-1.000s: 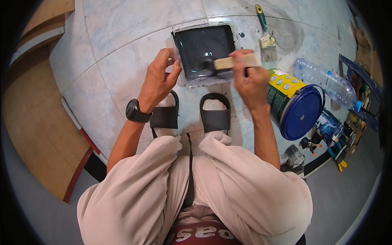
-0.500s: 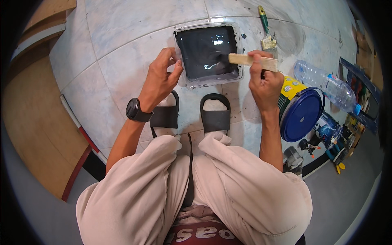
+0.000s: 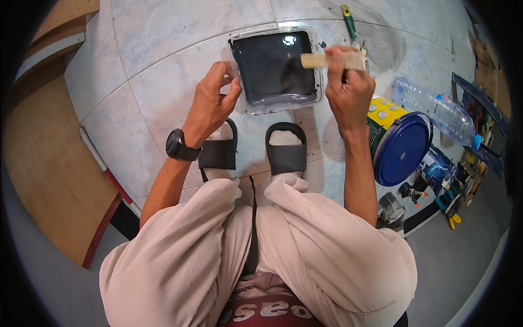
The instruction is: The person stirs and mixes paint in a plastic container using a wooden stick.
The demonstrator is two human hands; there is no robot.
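A clear plastic container [image 3: 318, 92] of dark grey, glossy paint [image 3: 275, 65] stands on the tiled floor ahead of my feet. At its left side my left hand [image 3: 219, 90] has fingers curled in a pinch on the rim. My right hand [image 3: 348, 84] is closed around a pale flat wooden stick [image 3: 313, 60] at the container's right side. The stick's bare end points left, over the paint; whether a coated part dips in, I cannot tell. Beyond my right hand lies a green-handled paintbrush [image 3: 349, 24], its bristles partly hidden by the hand.
Right of my forearm lies a yellow paint bucket with a blue lid [image 3: 404, 152]. Past it are a clear plastic bottle [image 3: 436, 109], a blue frame [image 3: 479, 98] and assorted tools [image 3: 447, 180]. Wooden panels [image 3: 54, 163] stand at left. My slippers [image 3: 287, 155] are near the container.
My right hand and the stick have shifted slightly away from me and to the left, over the paint. My left hand stays at the rim.
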